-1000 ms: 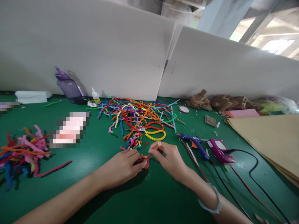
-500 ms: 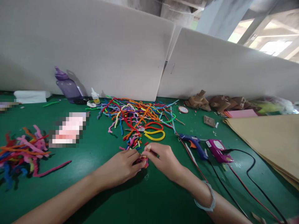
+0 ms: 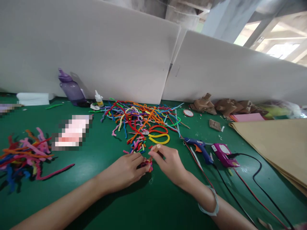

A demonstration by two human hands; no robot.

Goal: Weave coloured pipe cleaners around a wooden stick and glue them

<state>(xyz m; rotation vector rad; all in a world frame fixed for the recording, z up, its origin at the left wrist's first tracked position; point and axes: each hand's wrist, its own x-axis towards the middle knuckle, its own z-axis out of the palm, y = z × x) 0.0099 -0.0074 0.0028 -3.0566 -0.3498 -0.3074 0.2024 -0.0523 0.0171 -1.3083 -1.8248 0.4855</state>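
Observation:
My left hand (image 3: 130,169) is closed round a small multicoloured bundle (image 3: 149,166) of fuzzy pieces, low over the green table. Beside it on the right, my right hand (image 3: 169,161) pinches a thin brown stick (image 3: 157,148), whose lower end points at the bundle. Just beyond my fingers lie short cut fuzzy pieces (image 3: 137,145). Scissors (image 3: 157,134) with red and yellow handles rest behind those pieces. A tangle of long coloured fuzzy stems (image 3: 141,115) spreads farther back.
At right are a blue glue gun (image 3: 198,148), a magenta power box (image 3: 224,155) with cables and brown paper (image 3: 273,137). At left are a stem pile (image 3: 26,153) and a blurred-out item (image 3: 73,131). A purple bottle (image 3: 72,89) stands behind, near the white panels.
My right hand has shifted slightly, and the brown stick now shows more clearly between its fingers. My left hand stays nearly still round the bundle.

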